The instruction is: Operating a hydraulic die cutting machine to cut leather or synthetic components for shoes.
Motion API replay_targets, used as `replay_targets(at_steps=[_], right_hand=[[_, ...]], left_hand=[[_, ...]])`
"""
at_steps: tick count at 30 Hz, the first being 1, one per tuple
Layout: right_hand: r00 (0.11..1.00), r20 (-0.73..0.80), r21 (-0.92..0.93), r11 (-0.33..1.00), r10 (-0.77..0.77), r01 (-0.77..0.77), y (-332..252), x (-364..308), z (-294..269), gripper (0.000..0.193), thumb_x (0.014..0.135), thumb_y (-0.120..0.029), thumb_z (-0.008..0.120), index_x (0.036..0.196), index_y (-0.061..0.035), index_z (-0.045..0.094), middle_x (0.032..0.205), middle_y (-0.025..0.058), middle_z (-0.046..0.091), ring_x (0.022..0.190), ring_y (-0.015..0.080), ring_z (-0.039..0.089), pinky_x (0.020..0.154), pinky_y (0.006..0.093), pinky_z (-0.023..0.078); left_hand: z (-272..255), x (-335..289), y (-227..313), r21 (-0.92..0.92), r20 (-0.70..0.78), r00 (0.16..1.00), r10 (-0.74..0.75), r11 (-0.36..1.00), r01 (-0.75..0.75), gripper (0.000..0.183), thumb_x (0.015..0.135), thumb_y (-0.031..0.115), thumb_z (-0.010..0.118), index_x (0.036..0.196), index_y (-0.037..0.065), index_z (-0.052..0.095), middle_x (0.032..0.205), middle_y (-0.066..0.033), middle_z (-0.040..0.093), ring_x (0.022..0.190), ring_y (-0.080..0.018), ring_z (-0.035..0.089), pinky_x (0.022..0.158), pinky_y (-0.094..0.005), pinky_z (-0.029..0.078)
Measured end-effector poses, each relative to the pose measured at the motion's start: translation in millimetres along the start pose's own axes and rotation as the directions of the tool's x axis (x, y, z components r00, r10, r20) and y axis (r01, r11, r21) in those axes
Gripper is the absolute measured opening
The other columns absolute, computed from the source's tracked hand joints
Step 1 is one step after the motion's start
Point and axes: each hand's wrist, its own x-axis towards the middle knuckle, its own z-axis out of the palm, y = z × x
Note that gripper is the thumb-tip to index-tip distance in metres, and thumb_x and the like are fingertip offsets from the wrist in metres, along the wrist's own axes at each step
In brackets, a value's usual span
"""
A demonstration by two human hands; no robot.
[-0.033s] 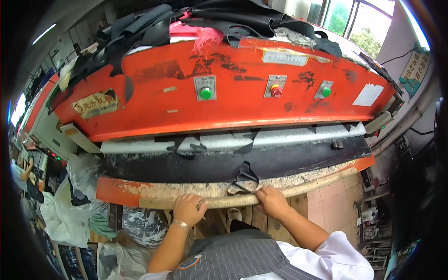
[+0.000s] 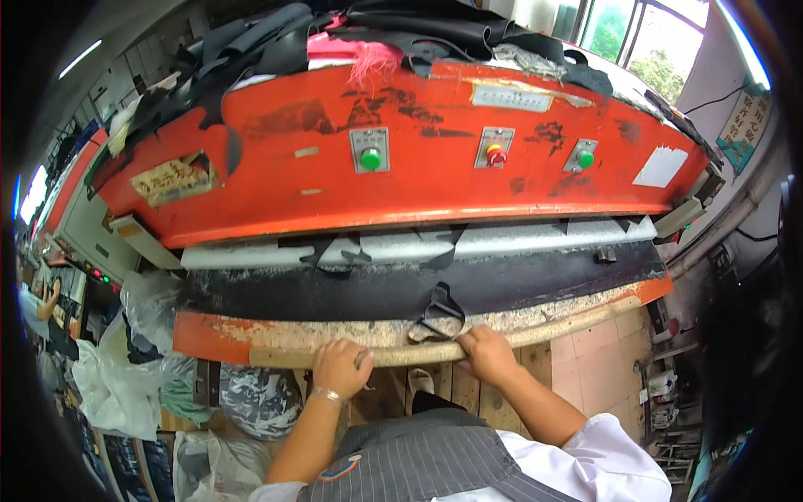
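Observation:
My left hand (image 2: 341,368) is closed over the tan rail (image 2: 410,356) along the front edge of a red machine's bed. Further right, my right hand (image 2: 488,354) also grips this rail, its thumb side against a black strip-outlined cutting die (image 2: 445,310). The die lies partly on the worn front ledge (image 2: 293,333) and partly on the dark board (image 2: 351,293) behind it. Whether the right fingers touch the die I cannot tell. Beyond the board runs a white sheet (image 2: 401,247) with black cut scraps (image 2: 439,258) on it.
The red machine's beam (image 2: 268,188) spans the far side, with green buttons (image 2: 370,159) and a red knob (image 2: 496,154). Dark sheet material (image 2: 427,29) is heaped on top. A small dark block (image 2: 606,254) sits on the board's right. Plastic bags (image 2: 117,385) crowd the left.
The view has shifted very slightly. Both hands stay on the rail, and the die keeps its place beside my right hand.

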Motion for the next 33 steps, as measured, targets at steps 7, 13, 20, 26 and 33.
replay_targets(at_steps=[7,13,20,26,33], right_hand=[[1.0,0.0,0.033,0.999,-0.011,0.011,-0.8,6.8,-11.4,0.037,0.059,-0.022,0.079,0.091,-0.0078,0.068,0.086,0.0096,0.061,0.086,0.0287,0.06,0.075,0.0383,0.05],[0.918,0.394,0.314,0.946,-0.05,-0.083,11.2,10.2,-50.7,0.046,0.076,-0.036,0.076,0.109,-0.005,0.067,0.102,0.0164,0.067,0.095,0.0321,0.064,0.082,0.0384,0.051],[0.913,0.338,0.595,0.803,-0.23,-0.018,-16.7,112.9,-44.8,0.05,0.086,-0.043,0.064,0.119,-0.0043,0.062,0.108,0.0182,0.066,0.099,0.0344,0.063,0.085,0.0394,0.051],[0.904,0.37,0.724,0.676,-0.213,-0.137,-14.1,155.0,-13.4,0.054,0.089,-0.041,0.062,0.127,-0.0034,0.055,0.116,0.0194,0.063,0.108,0.0323,0.061,0.093,0.0394,0.048],[0.944,0.329,0.938,-0.104,-0.042,-0.331,-12.0,180.5,39.4,0.082,0.095,-0.04,0.055,0.15,-0.0068,0.004,0.149,0.0215,0.028,0.134,0.0299,0.037,0.109,0.0389,0.03]], left_hand=[[-18.6,17.5,3.5,0.006,0.242,0.96,-0.141,0.99,0.144,0.034,0.08,0.04,0.062,0.074,0.008,0.073,0.081,-0.0133,0.067,0.084,-0.0338,0.061,0.08,-0.043,0.046],[-57.7,126.2,-42.1,-0.12,0.451,0.891,-0.053,0.986,0.119,0.034,0.084,0.039,0.062,0.085,0.006,0.073,0.09,-0.0191,0.068,0.086,-0.0357,0.065,0.076,-0.0406,0.051],[1.0,311.3,-144.3,0.084,-0.065,0.977,-0.203,0.975,0.208,0.025,0.082,0.029,0.064,0.089,0.007,0.073,0.094,-0.017,0.066,0.093,-0.0344,0.062,0.082,-0.0413,0.049],[43.3,362.2,-165.5,0.064,-0.043,0.999,-0.008,0.998,0.011,0.015,0.075,0.018,0.071,0.078,0.004,0.07,0.088,-0.015,0.063,0.086,-0.0359,0.059,0.079,-0.0421,0.048],[11.5,272.5,-112.8,-0.283,-0.28,0.957,0.075,0.946,-0.157,0.028,0.084,-0.002,0.056,0.111,0.0,0.053,0.114,-0.0197,0.061,0.102,-0.0366,0.06,0.087,-0.0389,0.048]])
